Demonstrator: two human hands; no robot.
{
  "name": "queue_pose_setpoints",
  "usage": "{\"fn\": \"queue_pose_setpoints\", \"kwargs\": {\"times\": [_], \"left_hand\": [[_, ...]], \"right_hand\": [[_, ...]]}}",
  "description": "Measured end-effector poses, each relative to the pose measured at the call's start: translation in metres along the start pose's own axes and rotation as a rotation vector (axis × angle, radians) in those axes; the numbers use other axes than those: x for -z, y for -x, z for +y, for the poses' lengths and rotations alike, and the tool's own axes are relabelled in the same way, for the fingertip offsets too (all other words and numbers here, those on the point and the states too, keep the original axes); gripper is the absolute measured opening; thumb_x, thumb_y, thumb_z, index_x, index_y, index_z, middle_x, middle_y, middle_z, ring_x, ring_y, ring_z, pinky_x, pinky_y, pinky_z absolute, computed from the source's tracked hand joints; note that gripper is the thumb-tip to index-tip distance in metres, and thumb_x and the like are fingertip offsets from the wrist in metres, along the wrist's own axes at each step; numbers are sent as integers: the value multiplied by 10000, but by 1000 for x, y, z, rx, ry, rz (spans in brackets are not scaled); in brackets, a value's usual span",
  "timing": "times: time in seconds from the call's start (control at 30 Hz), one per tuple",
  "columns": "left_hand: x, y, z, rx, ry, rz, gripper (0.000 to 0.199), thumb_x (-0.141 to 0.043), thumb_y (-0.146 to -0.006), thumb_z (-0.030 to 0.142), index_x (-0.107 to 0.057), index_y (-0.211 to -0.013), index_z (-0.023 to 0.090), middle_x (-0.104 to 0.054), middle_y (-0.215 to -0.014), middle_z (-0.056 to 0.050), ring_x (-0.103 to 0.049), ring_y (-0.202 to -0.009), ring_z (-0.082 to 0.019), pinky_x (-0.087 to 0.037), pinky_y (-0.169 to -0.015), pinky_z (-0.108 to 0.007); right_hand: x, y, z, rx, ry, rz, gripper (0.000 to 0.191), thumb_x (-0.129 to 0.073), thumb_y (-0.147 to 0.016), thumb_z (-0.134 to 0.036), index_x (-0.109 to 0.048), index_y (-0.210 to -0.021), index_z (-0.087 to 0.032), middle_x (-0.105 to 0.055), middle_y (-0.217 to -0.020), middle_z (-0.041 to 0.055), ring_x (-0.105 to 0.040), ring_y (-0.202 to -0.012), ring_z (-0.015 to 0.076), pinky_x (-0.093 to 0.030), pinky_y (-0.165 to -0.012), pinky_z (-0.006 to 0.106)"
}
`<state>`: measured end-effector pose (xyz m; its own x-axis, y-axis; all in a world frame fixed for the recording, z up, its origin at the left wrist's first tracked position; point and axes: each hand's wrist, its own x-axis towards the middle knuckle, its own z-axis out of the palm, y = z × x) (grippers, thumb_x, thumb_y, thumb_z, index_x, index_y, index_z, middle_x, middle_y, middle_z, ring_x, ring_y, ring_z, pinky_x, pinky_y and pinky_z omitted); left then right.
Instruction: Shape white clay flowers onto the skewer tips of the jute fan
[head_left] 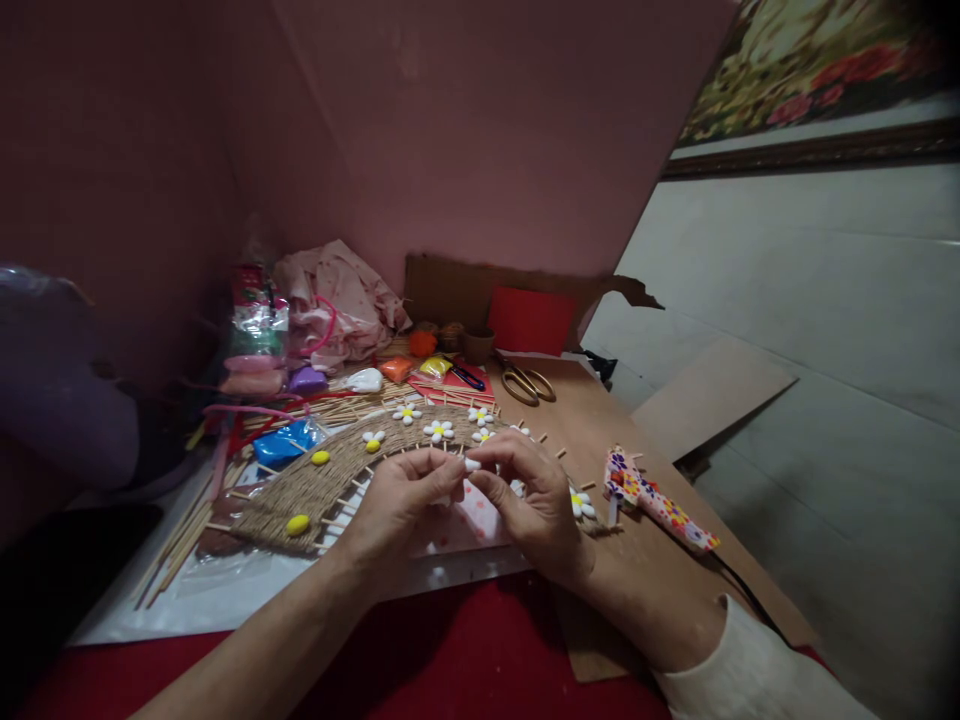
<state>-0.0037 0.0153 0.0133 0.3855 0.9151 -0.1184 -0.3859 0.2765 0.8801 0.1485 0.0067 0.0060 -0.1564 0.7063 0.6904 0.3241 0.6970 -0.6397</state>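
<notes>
Between my two hands is a small white clay piece (472, 465). My left hand (409, 495) pinches it from one side with thumb and forefinger, and my right hand (536, 495) pinches it from the other. Below and behind them lies a curved band of woven twine (274, 505) with short wooden sticks poking out along its edges. Several white-petalled flowers with yellow centres (438, 431) sit on the band. Toward its left end are yellow ovals (298, 525), one of them with only a few white petals around it. My hands partly hide the band's right side.
Clay packets, including blue (285, 440), white (364, 380) and orange (395, 369), lie behind the band. Gold-handled scissors (521, 384) rest on brown board. A flower-patterned glue gun (660, 500) lies at right. Loose sticks (176, 535) fan out left; pink cloth (341, 300) is heaped behind.
</notes>
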Motion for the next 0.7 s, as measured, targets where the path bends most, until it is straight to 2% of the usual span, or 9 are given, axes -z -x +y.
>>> {"fn": "queue_pose_setpoints", "kwargs": {"times": [0.23, 0.43, 0.7], "left_hand": [[-2, 3, 2, -18, -23, 20, 259, -686, -704, 368, -569, -630, 149, -489, -558, 36, -401, -405, -54, -279, -380, -175], [2, 0, 0, -57, -159, 90, 220, -708, -679, 354, -623, -711, 153, -510, -558, 39, -377, -408, -43, -243, -381, -162], [3, -1, -3, -193, -379, 142, 159, -650, -725, 313, -610, -696, 162, -522, -558, 36, -431, -464, -70, -327, -432, -172]], "right_hand": [[-1, -3, 0, -6, 19, 4, 42, -575, -843, -167, -610, -860, -183, -576, -787, 14, -534, -731, 130, -420, -608, 262], [-1, -1, 2, -15, 36, -5, 65, -582, -835, -187, -604, -897, -192, -590, -820, 25, -545, -734, 141, -426, -588, 267], [-1, -3, 2, -37, 33, -28, 66, -575, -833, -191, -625, -876, -180, -613, -794, 36, -561, -716, 147, -446, -608, 276]]}}
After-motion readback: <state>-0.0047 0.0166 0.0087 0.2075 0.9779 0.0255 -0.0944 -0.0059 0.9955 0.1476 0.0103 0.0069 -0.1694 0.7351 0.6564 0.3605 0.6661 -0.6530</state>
